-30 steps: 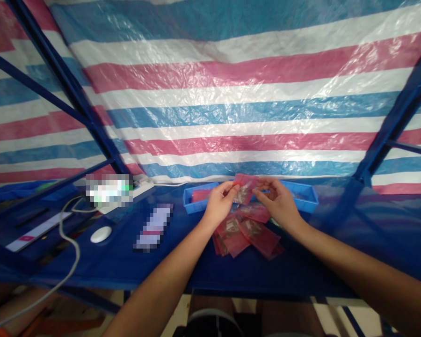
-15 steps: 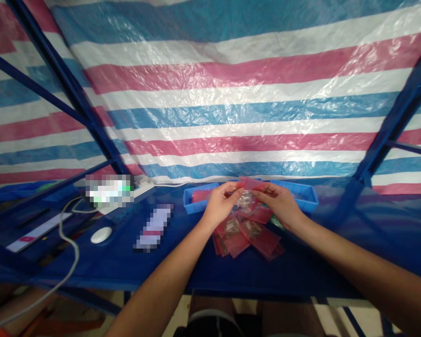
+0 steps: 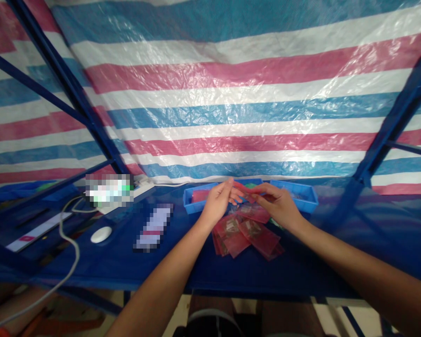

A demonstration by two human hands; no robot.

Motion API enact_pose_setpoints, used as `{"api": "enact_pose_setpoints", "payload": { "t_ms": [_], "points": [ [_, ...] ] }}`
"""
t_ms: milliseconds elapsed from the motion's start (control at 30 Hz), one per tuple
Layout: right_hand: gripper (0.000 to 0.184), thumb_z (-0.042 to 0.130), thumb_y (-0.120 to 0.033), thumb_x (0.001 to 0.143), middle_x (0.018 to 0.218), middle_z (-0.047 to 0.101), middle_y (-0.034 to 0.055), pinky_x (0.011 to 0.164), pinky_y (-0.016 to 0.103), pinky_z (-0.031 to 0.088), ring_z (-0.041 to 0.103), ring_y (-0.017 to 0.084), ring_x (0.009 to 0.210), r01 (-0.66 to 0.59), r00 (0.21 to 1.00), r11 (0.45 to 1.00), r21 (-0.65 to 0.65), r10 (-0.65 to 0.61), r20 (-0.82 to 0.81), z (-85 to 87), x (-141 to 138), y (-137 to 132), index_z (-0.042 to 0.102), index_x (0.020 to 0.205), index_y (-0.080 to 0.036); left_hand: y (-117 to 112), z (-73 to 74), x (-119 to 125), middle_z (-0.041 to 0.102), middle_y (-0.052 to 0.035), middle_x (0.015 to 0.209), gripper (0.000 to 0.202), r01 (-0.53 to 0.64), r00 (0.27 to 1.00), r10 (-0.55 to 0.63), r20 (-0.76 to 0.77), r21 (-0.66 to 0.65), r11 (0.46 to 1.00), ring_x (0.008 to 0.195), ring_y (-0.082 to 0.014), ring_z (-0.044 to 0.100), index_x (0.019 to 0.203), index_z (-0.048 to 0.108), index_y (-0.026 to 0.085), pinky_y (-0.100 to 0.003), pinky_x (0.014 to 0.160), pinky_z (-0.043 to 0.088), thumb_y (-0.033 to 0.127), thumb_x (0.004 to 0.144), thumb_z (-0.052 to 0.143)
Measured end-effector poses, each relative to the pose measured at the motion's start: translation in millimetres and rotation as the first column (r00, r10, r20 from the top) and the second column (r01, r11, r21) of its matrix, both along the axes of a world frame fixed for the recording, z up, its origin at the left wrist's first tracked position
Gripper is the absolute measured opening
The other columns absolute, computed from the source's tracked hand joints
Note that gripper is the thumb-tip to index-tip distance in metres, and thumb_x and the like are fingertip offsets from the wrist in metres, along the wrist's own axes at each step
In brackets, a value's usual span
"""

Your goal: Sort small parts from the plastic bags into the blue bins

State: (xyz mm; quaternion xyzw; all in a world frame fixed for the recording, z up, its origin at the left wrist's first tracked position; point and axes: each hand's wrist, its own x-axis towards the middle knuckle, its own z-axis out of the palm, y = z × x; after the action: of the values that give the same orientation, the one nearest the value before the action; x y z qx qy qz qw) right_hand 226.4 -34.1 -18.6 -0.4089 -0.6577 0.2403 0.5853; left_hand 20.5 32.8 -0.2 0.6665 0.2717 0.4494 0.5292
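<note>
Between the thumb and fingers of my right hand (image 3: 280,201) is a small red plastic bag (image 3: 247,188), seen nearly edge-on. My left hand (image 3: 218,199) is beside the bag's left end, thumb raised and fingers apart; whether its fingertips touch the bag is unclear. Beneath both hands lies a pile of red bags (image 3: 233,234) with small metallic-looking pieces inside, overlapping on the blue table. Something green shows in part under my right wrist.
Blue bins (image 3: 303,199) stand behind my hands, the left one holding red bags (image 3: 199,195). To the left lie a blurred-out phone-like object (image 3: 155,227), a white oval mouse-like object (image 3: 101,235), a white cable (image 3: 75,250) and a power strip (image 3: 143,189). A striped sheet hangs behind.
The bag has tilted from facing me to nearly edge-on. My left hand has opened from its pinch on the bag, while my right hand keeps hold.
</note>
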Motion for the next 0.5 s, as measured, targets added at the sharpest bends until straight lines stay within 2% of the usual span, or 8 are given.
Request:
{"api": "enact_pose_setpoints", "payload": {
  "t_ms": [133, 233, 300, 367, 433, 500],
  "points": [
    [0.024, 0.080, -0.048, 0.092, 0.118, 0.075, 0.0074, 0.102, 0.048, 0.055, 0.069, 0.030, 0.114, -0.080, 0.989, 0.994, 0.071, 0.070, 0.130, 10.0, -2.0, -8.3, 0.085, 0.110, -0.033, 1.1, 3.4, -3.1, 0.076, -0.0104, 0.086, 0.075, -0.064, 0.996, 0.068, 0.062, -0.067, 0.996, 0.073, -0.0183, 0.069, 0.092, 0.079, 0.015, -0.029, 0.069, 0.055, 0.083, 0.097, 0.048],
    [0.031, 0.074, -0.052, 0.097, 0.129, 0.072, 0.0078, 0.109, 0.050, 0.051, 0.066, 0.032, 0.123, -0.047, 0.992, 0.996, 0.075, 0.038, 0.121, 10.6, -0.4, -8.2, 0.081, 0.120, -0.034, -2.9, 7.4, -6.3, 0.073, -0.0078, 0.084, 0.074, -0.072, 0.997, 0.071, 0.033, 0.034, 0.997, 0.078, -0.0186, 0.066, 0.085, 0.077, 0.016, -0.029, 0.074, 0.053, 0.079, 0.101, 0.043],
    [0.038, 0.073, -0.054, 0.098, 0.136, 0.070, 0.0078, 0.107, 0.050, 0.052, 0.064, 0.032, 0.128, -0.006, 0.999, 0.999, 0.044, 0.004, 0.049, 7.3, 0.4, -5.2, 0.076, 0.130, -0.034, -7.5, 9.8, -6.7, 0.070, -0.0048, 0.081, 0.063, -0.045, 0.999, 0.048, -0.018, 0.130, 0.990, 0.077, -0.0174, 0.062, 0.084, 0.075, 0.016, -0.029, 0.075, 0.050, 0.073, 0.100, 0.054],
    [0.048, 0.078, -0.054, 0.094, 0.144, 0.067, 0.0073, 0.109, 0.049, 0.053, 0.062, 0.032, 0.135, -0.027, 0.998, 0.999, -0.032, 0.025, -0.051, 3.8, -0.3, -2.2, 0.070, 0.138, -0.035, -12.0, 11.7, -6.0, 0.066, -0.0024, 0.080, 0.050, 0.018, 0.997, -0.004, -0.076, 0.185, 0.983, 0.074, -0.0157, 0.057, 0.087, 0.073, 0.016, -0.027, 0.072, 0.046, 0.064, 0.098, 0.066],
    [0.060, 0.082, -0.053, 0.090, 0.151, 0.065, 0.0065, 0.112, 0.048, 0.053, 0.063, 0.031, 0.138, -0.107, 0.981, 0.986, -0.130, 0.083, -0.177, 2.3, -2.5, -0.6, 0.064, 0.145, -0.037, -15.1, 13.0, -5.7, 0.065, -0.0017, 0.081, 0.042, 0.095, 0.990, -0.071, -0.123, 0.203, 0.975, 0.074, -0.0145, 0.055, 0.090, 0.072, 0.015, -0.026, 0.070, 0.043, 0.057, 0.096, 0.071],
    [0.069, 0.085, -0.052, 0.087, 0.146, 0.069, 0.0063, 0.107, 0.046, 0.057, 0.070, 0.029, 0.129, -0.216, 0.944, 0.950, -0.226, 0.144, -0.296, 2.8, -5.4, -0.7, 0.060, 0.150, -0.037, -16.6, 13.6, -6.4, 0.064, -0.0022, 0.083, 0.036, 0.152, 0.981, -0.120, -0.153, 0.216, 0.964, 0.074, -0.0142, 0.055, 0.091, 0.071, 0.015, -0.025, 0.069, 0.042, 0.051, 0.096, 0.073]
  ]
}}
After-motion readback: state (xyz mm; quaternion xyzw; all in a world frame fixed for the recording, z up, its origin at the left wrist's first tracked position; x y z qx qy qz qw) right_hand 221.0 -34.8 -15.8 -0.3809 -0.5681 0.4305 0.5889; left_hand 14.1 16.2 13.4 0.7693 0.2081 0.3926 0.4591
